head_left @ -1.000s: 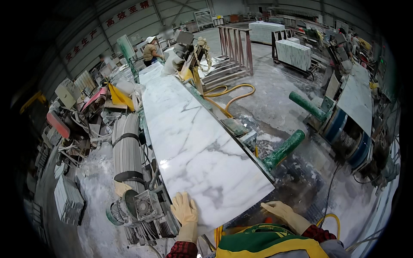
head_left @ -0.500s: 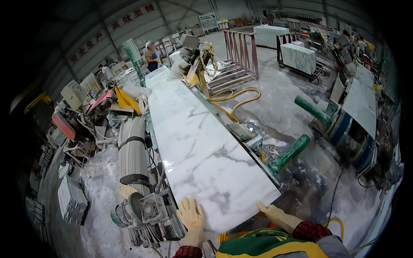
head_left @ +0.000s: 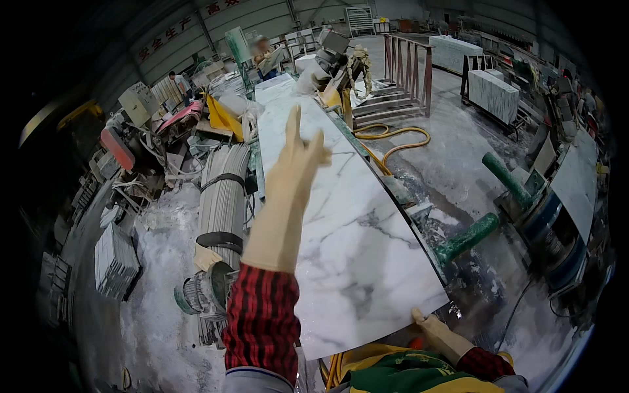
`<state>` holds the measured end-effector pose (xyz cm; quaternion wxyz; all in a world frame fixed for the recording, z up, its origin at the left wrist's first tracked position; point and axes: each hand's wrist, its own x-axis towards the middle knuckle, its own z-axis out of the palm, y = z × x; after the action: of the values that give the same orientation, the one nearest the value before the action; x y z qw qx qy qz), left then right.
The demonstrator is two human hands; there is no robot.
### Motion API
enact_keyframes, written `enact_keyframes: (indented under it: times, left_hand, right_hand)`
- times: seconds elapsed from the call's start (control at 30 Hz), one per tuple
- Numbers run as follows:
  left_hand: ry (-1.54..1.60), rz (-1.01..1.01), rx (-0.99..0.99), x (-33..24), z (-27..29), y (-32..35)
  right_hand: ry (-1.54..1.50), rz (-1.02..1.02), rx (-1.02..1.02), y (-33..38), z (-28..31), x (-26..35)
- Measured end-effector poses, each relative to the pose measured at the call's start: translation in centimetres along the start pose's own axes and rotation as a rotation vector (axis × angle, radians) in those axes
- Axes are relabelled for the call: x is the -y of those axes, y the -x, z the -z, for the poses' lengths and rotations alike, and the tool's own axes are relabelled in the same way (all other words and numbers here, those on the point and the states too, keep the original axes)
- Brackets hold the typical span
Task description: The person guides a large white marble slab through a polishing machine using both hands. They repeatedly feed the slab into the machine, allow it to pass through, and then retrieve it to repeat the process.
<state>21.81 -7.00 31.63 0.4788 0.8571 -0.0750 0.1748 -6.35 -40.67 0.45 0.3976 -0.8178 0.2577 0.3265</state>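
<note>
A long white marble slab (head_left: 367, 262) with grey veins stretches away from me, its near end just in front of my body. My left hand (head_left: 299, 157), in a cream rubber glove, is raised over the slab's left side. Its index finger points toward the far end and the thumb stands apart; the hand holds nothing. At the slab's near right corner my right hand (head_left: 438, 331), gloved the same way, grips the edge. Its thumb shows near the top face, while the other fingers are mostly hidden.
A strapped bundle of grey strips (head_left: 223, 190) and a motor (head_left: 202, 291) stand left of the slab. Green rollers (head_left: 468, 239) stick out at right. A machine (head_left: 331, 56) and a person (head_left: 265, 60) are by the far end. A yellow hose (head_left: 409, 141) lies on the wet floor.
My left hand has lifted off the slab's near left edge and reached forward, pointing. My right hand stays at the near right corner. The view has shifted, moving the scene rightward.
</note>
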Motion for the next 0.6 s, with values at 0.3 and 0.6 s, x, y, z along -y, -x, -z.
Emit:
enact_keyframes:
  times: [0.3,0.6]
  left_hand:
    - [0.354,0.288,0.067,-8.6,3.5,-9.4]
    - [-0.041,0.211,0.627,9.6,-4.8,6.7]
  right_hand:
    - [-0.051,0.072,0.099,0.0,-0.3,-0.8]
    - [-0.269,0.071,0.04,-3.1,-2.1,-3.9]
